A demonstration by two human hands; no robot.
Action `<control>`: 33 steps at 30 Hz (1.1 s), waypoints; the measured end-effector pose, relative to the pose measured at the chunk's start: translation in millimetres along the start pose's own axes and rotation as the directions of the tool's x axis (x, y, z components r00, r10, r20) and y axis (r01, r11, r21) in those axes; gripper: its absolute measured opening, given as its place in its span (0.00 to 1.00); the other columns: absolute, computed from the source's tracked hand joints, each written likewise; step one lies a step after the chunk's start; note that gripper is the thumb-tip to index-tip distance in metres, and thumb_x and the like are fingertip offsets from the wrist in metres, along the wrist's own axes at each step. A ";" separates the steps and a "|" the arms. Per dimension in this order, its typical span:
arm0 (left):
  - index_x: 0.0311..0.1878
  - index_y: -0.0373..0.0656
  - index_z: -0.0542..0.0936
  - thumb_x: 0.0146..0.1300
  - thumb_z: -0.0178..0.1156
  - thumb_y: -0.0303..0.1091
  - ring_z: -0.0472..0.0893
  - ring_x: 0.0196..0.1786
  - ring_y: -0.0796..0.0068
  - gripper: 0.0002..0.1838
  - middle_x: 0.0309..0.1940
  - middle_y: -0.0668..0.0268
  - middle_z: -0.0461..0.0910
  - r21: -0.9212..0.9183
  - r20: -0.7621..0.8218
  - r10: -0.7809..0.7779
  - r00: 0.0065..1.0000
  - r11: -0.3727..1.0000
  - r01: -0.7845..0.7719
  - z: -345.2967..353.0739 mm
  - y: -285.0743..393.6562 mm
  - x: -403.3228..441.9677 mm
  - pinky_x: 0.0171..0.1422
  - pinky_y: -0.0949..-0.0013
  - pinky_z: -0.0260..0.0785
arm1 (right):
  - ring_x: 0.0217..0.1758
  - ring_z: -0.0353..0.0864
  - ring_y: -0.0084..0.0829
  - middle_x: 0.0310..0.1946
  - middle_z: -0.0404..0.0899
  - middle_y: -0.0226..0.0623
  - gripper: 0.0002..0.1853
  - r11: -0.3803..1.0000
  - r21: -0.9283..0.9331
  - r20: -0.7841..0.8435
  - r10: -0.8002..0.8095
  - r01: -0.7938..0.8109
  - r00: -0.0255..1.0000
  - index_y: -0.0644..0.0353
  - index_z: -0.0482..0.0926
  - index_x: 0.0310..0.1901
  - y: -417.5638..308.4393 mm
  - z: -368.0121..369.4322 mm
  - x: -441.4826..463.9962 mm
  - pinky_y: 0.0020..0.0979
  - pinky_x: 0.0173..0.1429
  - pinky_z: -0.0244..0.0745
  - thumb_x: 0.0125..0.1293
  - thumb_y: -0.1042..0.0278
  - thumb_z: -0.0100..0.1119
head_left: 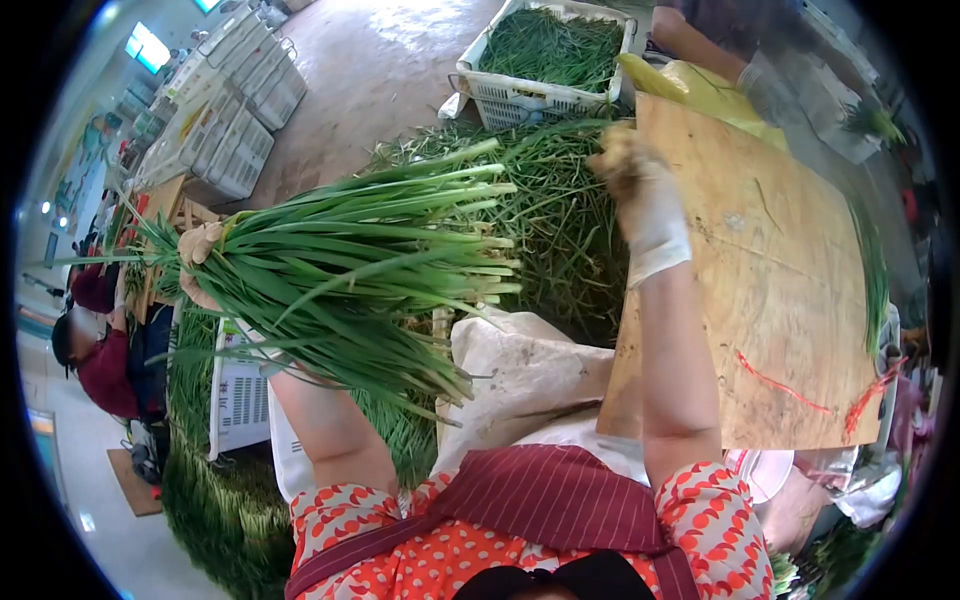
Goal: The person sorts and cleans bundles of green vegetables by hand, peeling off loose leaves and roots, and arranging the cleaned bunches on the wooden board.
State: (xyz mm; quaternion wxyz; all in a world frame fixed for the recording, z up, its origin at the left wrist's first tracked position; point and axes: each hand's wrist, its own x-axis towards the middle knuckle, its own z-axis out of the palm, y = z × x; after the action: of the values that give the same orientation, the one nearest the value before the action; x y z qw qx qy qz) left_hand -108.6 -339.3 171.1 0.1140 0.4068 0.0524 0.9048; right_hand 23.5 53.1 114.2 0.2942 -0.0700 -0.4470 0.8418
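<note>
My left hand (202, 246) is closed around the leafy end of a big bunch of garlic chives (340, 255). The bunch lies sideways in the air, its pale cut stems pointing right. A yellowish band shows near my fingers. My right hand (645, 195), in a dirty whitish glove, is over the left edge of a wooden board (770, 270). Motion blurs its fingers, so I cannot make out whether they hold anything. Beneath and between my hands is a heap of loose green trimmings (555, 220).
A white crate (540, 95) full of greens stands ahead. Red ties (785, 385) and a few chives (872, 265) lie on the board. White crates (215, 140) are stacked far left. More chives (225, 500) are piled at lower left. Other people work at left and upper right.
</note>
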 end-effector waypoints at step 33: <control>0.29 0.49 0.63 0.53 0.50 0.31 0.69 0.40 0.76 0.06 0.28 0.73 0.67 0.249 -0.008 0.149 0.989 0.958 -0.142 -10.5 -1.6 -7.4 0.64 0.62 0.54 | 0.45 0.78 0.23 0.46 0.79 0.39 0.20 0.886 -0.148 0.521 0.447 -0.438 0.727 0.70 0.74 0.51 36.4 74.2 -52.5 0.24 0.51 0.73 0.59 0.67 0.61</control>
State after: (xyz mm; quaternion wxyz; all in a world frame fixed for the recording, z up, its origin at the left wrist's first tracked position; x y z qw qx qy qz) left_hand -111.4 -339.6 158.5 -0.0051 0.4085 0.1362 0.9025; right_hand 22.4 -44.6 121.5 -0.0538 0.0640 -0.4881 0.8688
